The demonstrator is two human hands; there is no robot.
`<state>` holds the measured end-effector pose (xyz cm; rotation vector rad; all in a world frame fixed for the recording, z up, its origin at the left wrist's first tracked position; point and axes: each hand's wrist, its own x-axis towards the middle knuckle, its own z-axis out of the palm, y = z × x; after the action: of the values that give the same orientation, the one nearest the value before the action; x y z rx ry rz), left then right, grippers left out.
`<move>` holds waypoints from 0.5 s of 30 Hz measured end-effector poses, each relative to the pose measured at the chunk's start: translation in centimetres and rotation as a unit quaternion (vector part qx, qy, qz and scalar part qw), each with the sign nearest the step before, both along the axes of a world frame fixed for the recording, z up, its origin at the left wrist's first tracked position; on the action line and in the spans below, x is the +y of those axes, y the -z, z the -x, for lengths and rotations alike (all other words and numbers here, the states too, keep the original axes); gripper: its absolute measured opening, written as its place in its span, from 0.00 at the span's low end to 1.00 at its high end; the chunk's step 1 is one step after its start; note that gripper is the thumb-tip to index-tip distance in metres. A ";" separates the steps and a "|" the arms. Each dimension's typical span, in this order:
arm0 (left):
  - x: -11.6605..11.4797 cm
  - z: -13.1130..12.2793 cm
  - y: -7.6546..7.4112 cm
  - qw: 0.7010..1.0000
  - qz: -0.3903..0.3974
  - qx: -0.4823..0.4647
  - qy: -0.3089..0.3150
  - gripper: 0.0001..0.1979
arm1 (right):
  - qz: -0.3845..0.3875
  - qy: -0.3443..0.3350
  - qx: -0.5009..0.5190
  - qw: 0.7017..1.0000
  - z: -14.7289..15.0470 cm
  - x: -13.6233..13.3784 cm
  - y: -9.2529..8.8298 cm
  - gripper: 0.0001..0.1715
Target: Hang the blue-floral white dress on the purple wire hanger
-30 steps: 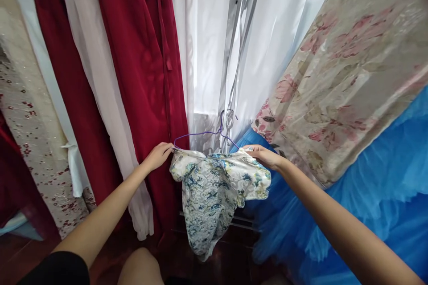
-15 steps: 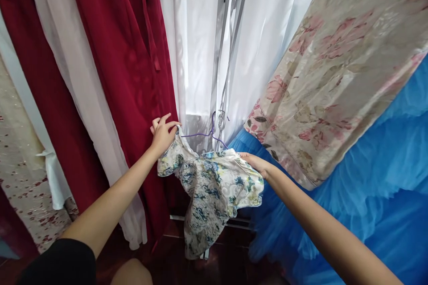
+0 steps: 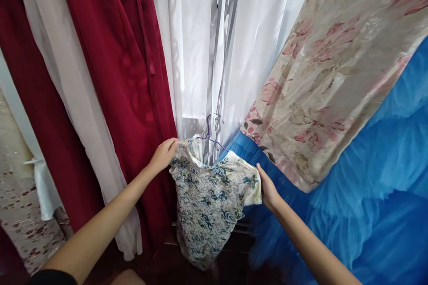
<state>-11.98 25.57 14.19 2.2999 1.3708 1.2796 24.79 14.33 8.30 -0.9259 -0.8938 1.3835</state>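
Note:
A small short-sleeved floral blouse [image 3: 210, 200], pale with blue and yellow print, hangs spread out in front of me on a thin purple wire hanger [image 3: 207, 136]. My left hand [image 3: 164, 153] is closed on its left shoulder. At the opposite sleeve, my right hand [image 3: 268, 187] has its thumb along the edge, with the other fingers hidden behind; it appears to hold the sleeve. The hanger's hook stands up from the neckline in front of a white curtain-like cloth. The ends of the hanger are inside the shoulders.
Long red garments [image 3: 110, 53] and a pale sheer one [image 3: 75, 75] hang at left. Behind the blouse are white fabric [image 3: 194, 44] and grey ribbons [image 3: 214, 53]. At right hang a beige floral garment [image 3: 321, 84] and blue tulle [image 3: 361, 205]. The floor below is dark.
The blouse has straightened on the hanger, its front now flat and its left shoulder raised over the wire. My left hand moved slightly lower; my right hand shifted out to the sleeve's edge.

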 end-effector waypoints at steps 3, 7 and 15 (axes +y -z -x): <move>-0.6 1.4 1.2 1.000 -0.024 -0.008 0.015 0.19 | -0.034 0.068 -0.032 0.997 -1.4 -2.4 0.8 0.27; -2.2 0.8 1.8 0.997 -0.074 -0.032 -0.006 0.15 | -0.109 0.162 -0.070 0.978 -2.3 -2.4 -2.3 0.21; -3.6 -0.8 5.3 0.971 -0.024 -0.203 -0.125 0.17 | -0.185 0.148 -0.124 0.963 2.6 -1.8 -11.5 0.23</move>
<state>-11.14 22.01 8.87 1.7877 1.5180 1.7545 22.22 12.50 19.75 -0.9099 -1.1074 0.8188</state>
